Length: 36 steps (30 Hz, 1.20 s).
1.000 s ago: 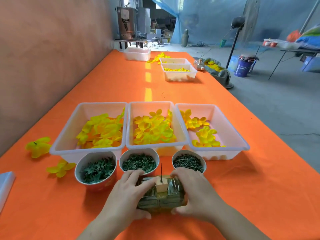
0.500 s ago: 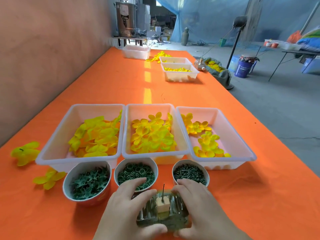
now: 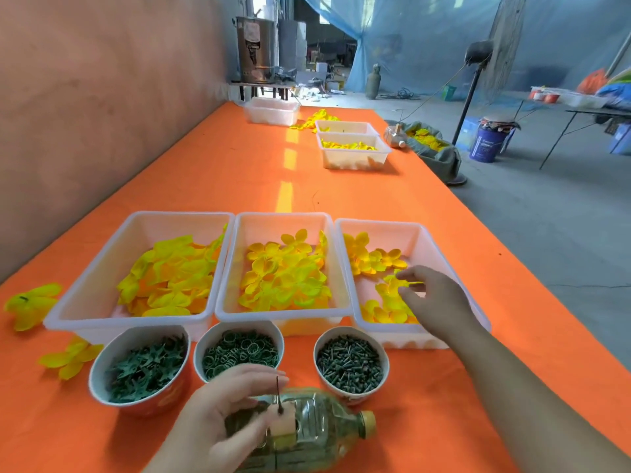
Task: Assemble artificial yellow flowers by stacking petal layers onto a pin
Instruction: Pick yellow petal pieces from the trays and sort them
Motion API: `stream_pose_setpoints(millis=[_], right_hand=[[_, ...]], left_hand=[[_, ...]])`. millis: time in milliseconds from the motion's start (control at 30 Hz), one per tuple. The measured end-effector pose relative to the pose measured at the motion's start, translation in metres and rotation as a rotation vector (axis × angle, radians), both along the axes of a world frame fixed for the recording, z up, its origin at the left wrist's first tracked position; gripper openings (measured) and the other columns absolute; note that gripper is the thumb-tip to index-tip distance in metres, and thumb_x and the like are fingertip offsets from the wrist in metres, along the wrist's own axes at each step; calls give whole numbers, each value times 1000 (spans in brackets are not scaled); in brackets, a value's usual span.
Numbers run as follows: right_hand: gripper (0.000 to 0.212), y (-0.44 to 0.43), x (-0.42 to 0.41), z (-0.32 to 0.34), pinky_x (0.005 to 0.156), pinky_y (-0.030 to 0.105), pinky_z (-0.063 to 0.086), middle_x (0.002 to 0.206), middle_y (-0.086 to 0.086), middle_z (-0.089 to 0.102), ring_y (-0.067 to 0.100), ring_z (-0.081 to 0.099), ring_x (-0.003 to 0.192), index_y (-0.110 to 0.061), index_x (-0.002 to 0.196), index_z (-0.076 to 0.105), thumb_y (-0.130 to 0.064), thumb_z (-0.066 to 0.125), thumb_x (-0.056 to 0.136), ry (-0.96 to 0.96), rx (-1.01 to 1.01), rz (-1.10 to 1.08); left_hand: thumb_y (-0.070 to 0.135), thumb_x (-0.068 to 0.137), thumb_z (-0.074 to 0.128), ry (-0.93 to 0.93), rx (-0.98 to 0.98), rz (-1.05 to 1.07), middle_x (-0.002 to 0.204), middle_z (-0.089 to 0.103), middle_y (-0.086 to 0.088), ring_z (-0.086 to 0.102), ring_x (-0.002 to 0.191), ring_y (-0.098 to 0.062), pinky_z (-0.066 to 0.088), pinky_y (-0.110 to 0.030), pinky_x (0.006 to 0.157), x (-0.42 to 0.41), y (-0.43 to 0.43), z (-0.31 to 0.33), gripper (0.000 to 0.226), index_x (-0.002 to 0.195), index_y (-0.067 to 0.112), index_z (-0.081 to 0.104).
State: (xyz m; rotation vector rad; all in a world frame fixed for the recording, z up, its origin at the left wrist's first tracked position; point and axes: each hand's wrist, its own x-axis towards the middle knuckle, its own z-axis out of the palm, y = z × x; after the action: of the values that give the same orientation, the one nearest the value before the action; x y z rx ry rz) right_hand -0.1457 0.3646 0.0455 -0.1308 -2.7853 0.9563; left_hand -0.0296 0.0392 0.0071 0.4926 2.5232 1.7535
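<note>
The bottle is held by the left hand, with the fingers curled over its body and the thumb laid against the foam block. The pin stands upright from that block, just past the fingertips, and no petals are seen on it. The right hand is reached into the tray, well beyond that grip and to its right. Thumb and fingers are drawn in around a petal; whether it is already pinched cannot be told.

Several faults may be expected from here. Two overlapping petals could be lifted as one, since they lie heaped under the fingers. The petal's centre hole could be missed, and the fabric torn or the pin bent. The bottle, lying on its side, could roll if the left grip is slackened, so the pin would be tilted. A fingertip could be pricked if the petal is pressed down off-centre.
</note>
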Motion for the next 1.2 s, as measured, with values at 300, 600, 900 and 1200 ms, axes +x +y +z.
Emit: stream_pose_setpoints(millis=[300, 600, 900, 1200], right_hand=[[53, -22, -64, -30, 101, 29, 46, 147, 2, 52, 20, 53, 128, -21, 132, 62, -35, 75, 83, -601, 448, 206], [18, -28, -56, -44, 64, 20, 42, 97, -4, 71, 14, 58, 82, -26, 91, 72, -14, 67, 77, -530, 459, 120], [26, -10, -58, -37, 74, 25, 47, 104, -1, 74, 16, 66, 97, -18, 97, 77, -33, 83, 76, -395, 279, 76], [15, -13, -64, -31, 69, 32, 46, 100, 6, 55, 32, 60, 95, -11, 89, 65, -5, 52, 88, -337, 707, -107]], left_hand=[[5, 86, 73, 366, -379, 187, 118, 68, 12, 62, 116, -14, 51, -36, 97, -100, 0, 33, 35, 108, 32, 70], [50, 99, 50, 54, -951, -153, 115, 64, -3, 56, 115, -23, 46, -41, 92, -158, 17, 4, 35, 108, 21, 67], [50, 101, 46, 56, -916, -197, 101, 64, -1, 57, 95, -20, 47, -42, 84, -139, 12, 3, 33, 102, 22, 64], [53, 91, 62, 95, -778, -105, 108, 59, 8, 56, 101, -12, 46, -36, 90, -134, 12, 1, 30, 107, 28, 68]])
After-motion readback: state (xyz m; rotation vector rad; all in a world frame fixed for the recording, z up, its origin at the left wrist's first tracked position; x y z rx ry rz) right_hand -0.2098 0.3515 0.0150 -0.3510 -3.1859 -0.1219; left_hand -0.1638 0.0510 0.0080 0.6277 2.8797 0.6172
